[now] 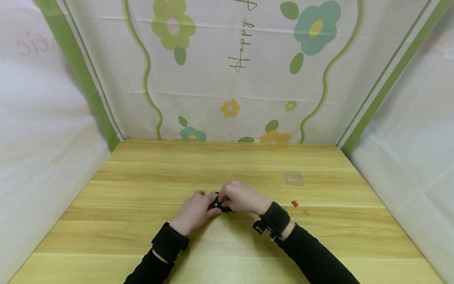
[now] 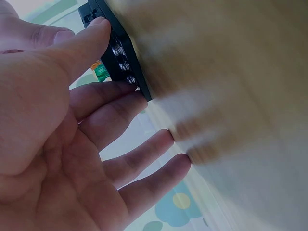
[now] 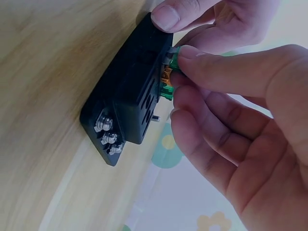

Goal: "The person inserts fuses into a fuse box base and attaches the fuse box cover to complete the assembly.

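A black fuse box rests on the wooden table, screw terminals along its edge. My left hand grips it at one end, thumb on the near side and two fingers on the far side, as the left wrist view shows. My right hand pinches a green blade fuse between thumb and fingers at the box's slots. Beside it, an orange blade fuse and another green one stand in the box. Whether the pinched fuse is fully seated cannot be told, since fingertips cover part of it.
To the right on the table lie a clear plastic cover, a red fuse and a small pale-orange piece. A flowered cloth hangs behind the table, with white cloth on both sides.
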Tool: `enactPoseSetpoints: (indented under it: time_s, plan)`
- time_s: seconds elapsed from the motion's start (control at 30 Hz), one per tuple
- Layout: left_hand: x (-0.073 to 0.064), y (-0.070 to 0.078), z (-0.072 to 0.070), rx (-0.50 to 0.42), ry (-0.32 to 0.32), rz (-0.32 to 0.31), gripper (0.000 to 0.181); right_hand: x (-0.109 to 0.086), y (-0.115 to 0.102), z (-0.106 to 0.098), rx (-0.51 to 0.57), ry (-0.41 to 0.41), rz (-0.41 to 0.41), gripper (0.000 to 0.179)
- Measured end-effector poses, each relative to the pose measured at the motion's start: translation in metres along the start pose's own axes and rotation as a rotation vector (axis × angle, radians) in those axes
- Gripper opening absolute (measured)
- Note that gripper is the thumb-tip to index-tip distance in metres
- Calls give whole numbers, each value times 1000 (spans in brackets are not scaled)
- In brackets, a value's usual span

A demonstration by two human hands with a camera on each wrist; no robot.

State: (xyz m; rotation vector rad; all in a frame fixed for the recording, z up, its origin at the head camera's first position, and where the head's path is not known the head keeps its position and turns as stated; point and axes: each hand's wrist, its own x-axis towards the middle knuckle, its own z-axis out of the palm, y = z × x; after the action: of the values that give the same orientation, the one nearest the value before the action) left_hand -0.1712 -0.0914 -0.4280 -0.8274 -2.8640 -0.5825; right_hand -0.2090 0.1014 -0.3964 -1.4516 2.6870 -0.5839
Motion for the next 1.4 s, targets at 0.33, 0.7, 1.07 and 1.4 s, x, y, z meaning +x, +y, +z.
enactPoseSetpoints:
  time_s: [0.33,0.7,1.07,1.4]
  plan:
    - [-1,0,-1,-21,-9,4,42,2,-2,3,-26,-17,25,14]
    - [2,-2,-2,-31,4,29,25,0,-5,0,-30,-10,72,15]
    - [7,-4,-3,-61,-1,24,20,0,-6,2,-54,-6,52,19]
    - [4,-2,-7,-52,-6,28,23,1,-5,4,-101,5,19,23]
